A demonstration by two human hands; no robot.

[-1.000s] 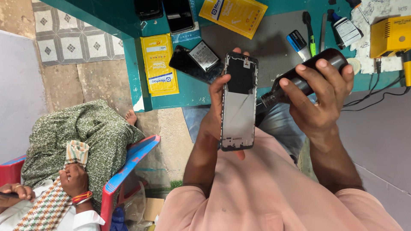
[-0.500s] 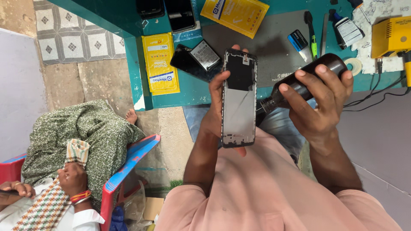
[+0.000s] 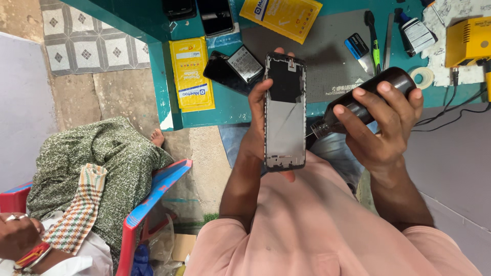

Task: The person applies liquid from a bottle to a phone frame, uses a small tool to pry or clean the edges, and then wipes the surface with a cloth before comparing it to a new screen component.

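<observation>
A cracked, opened black phone frame (image 3: pixel 285 112) is standing upright in the left hand (image 3: pixel 260 128), which is gripping its edges above the lap. The right hand (image 3: pixel 381 125) is clasping a dark brown plastic bottle (image 3: pixel 365 99), its nozzle tilting toward the frame's right edge. Behind, a teal desk (image 3: pixel 230 105) is carrying a grey work mat (image 3: pixel 327 56) and yellow packets (image 3: pixel 190 71).

A teal worktop (image 3: pixel 232 110) carries a grey work mat (image 3: pixel 327 56), two yellow packets (image 3: pixel 190 74) (one by the near edge, one at the far edge) and several dark phones (image 3: pixel 215 15). At its right end lie a green-handled brush (image 3: pixel 373 36), a tape roll (image 3: pixel 422 77) and a yellow device (image 3: pixel 468 41).
</observation>
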